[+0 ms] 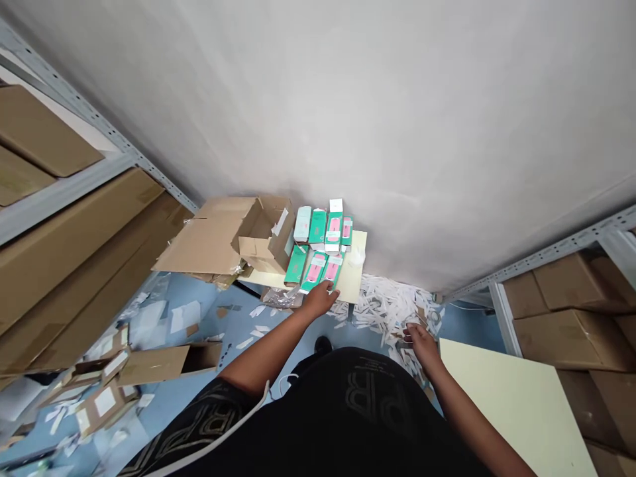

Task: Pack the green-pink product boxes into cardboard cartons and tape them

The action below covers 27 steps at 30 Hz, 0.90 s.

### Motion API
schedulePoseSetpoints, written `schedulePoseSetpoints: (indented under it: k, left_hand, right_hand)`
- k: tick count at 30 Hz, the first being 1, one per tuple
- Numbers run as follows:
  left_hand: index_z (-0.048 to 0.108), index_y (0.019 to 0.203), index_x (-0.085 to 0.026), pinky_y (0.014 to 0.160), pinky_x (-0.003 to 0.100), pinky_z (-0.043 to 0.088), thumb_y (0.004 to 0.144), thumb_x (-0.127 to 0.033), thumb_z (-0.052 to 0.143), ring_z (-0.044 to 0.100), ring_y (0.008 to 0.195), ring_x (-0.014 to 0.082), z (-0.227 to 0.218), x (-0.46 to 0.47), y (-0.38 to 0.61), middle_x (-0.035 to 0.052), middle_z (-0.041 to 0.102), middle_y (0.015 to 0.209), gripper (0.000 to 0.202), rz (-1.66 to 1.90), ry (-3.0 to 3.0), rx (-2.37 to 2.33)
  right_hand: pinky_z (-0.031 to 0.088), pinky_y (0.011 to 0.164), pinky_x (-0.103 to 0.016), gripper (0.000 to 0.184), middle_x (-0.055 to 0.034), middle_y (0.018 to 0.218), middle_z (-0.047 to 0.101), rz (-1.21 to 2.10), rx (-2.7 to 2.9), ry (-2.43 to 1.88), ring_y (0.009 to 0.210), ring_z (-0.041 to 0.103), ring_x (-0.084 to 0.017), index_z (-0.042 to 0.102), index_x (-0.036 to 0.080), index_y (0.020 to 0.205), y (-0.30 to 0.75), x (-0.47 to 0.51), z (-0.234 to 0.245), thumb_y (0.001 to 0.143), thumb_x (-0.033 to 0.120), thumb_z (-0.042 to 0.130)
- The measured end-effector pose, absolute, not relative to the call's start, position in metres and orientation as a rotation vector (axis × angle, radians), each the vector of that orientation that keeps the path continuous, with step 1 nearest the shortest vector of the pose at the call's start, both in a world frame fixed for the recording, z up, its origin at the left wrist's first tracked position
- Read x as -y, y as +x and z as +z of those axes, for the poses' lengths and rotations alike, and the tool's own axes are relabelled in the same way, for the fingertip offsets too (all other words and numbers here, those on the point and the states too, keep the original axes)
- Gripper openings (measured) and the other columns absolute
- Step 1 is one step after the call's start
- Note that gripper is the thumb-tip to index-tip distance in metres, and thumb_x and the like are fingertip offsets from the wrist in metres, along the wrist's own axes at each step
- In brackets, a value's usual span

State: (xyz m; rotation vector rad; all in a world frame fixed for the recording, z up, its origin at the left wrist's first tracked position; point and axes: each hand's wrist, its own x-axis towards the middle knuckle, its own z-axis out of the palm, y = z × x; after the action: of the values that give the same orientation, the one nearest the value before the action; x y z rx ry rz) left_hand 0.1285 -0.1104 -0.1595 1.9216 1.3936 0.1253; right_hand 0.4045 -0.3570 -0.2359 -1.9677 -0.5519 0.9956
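Several small green and pink product boxes (322, 245) lie in rows on a low cream table (355, 281) against the white wall. My left hand (320, 298) reaches to the table's front edge, its fingers touching the nearest green box (314, 273); whether it grips the box is unclear. My right hand (421, 341) hangs lower to the right, fingers loosely spread, above a heap of white paper strips (387, 308) on the floor. It holds nothing that I can see.
An open cardboard carton (238, 238) sits left of the boxes. Metal shelves with large brown cartons (64, 258) stand left and right (571, 311). A cream board (517, 404) lies at lower right. Flattened cartons (124, 371) and paper scraps litter the blue floor.
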Motion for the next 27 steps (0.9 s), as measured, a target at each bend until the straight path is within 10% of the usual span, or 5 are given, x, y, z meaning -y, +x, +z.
schedulePoseSetpoints:
  k: [12, 27]
  left_hand:
    - [0.028, 0.163, -0.015, 0.1, 0.048, 0.048, 0.095, -0.068, 0.047, 0.047, 0.136, 0.0447, -0.167, -0.077, 0.2, 0.0241, 0.034, 0.163, 0.088, -0.011, 2.268, -1.477]
    - [0.009, 0.168, -0.014, 0.1, 0.048, 0.05, 0.084, -0.04, 0.07, 0.054, 0.134, 0.0432, -0.182, -0.107, 0.275, 0.0313, 0.028, 0.164, 0.107, -0.329, 2.037, -1.801]
  right_hand:
    - [0.053, 0.074, -0.035, 0.045, -0.0061, 0.091, 0.075, 1.05, 0.535, -1.999, 0.082, 0.073, -0.025, 0.072, 0.021, 0.096, 0.356, 0.256, -0.229, 0.079, 0.062, 0.061]
    - [0.053, 0.07, -0.034, 0.048, -0.0074, 0.093, 0.075, 1.29, 0.656, -1.992, 0.081, 0.071, -0.024, 0.071, 0.021, 0.097, 0.472, 0.18, -0.247, 0.072, 0.06, 0.059]
